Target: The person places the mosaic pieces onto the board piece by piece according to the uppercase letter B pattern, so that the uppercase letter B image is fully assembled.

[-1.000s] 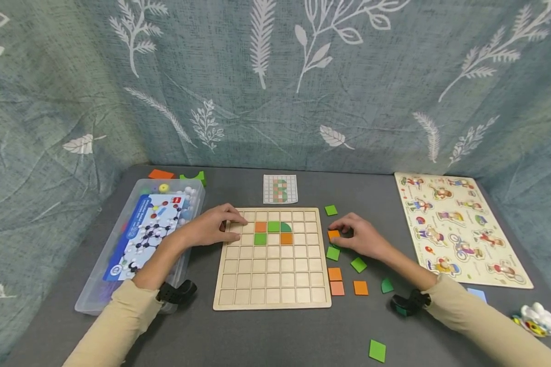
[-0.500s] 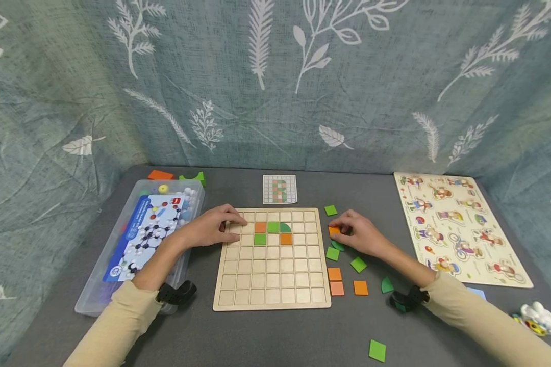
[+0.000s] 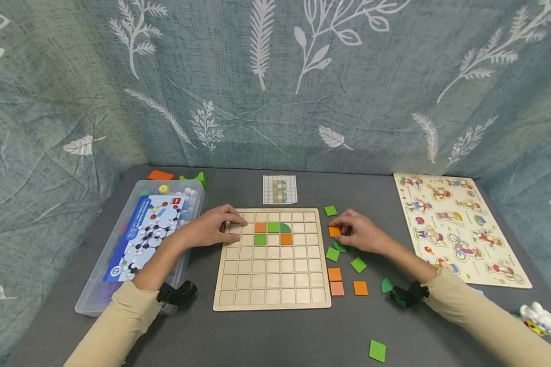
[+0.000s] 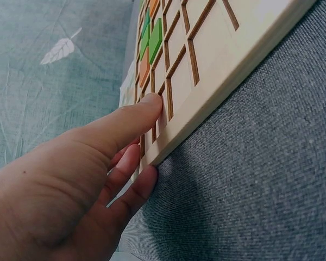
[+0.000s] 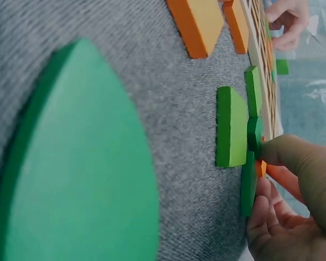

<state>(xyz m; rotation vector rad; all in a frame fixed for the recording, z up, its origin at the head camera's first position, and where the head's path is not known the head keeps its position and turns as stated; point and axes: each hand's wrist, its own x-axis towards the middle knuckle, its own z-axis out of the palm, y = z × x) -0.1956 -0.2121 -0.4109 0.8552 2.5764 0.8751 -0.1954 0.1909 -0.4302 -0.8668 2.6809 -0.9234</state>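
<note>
A wooden grid board (image 3: pixel 272 308) lies mid-table. In its upper rows sit a salmon square tile (image 3: pixel 260 228), two green square tiles, an orange square tile (image 3: pixel 286 238) and a dark green quarter-circle piece (image 3: pixel 285 228). My left hand (image 3: pixel 211 225) rests at the board's upper left corner, thumb (image 4: pixel 152 103) on its face and other fingers along the edge. Right of the board, my right hand (image 3: pixel 360 234) pinches another orange square tile (image 3: pixel 334 231) between thumb and fingers. Dark green curved pieces (image 5: pixel 249 185) lie right by its fingertips.
Loose green, orange and salmon tiles (image 3: pixel 337 288) lie right of the board. A small pattern card (image 3: pixel 280 189) is behind it. On the left stands a clear plastic box (image 3: pixel 140 244); on the right are a picture puzzle board (image 3: pixel 459 229) and a white figurine (image 3: pixel 539 318).
The orange tile in my right fingers has shifted slightly away from me, and a dark green curved piece has come into view below it. My left hand stays put.
</note>
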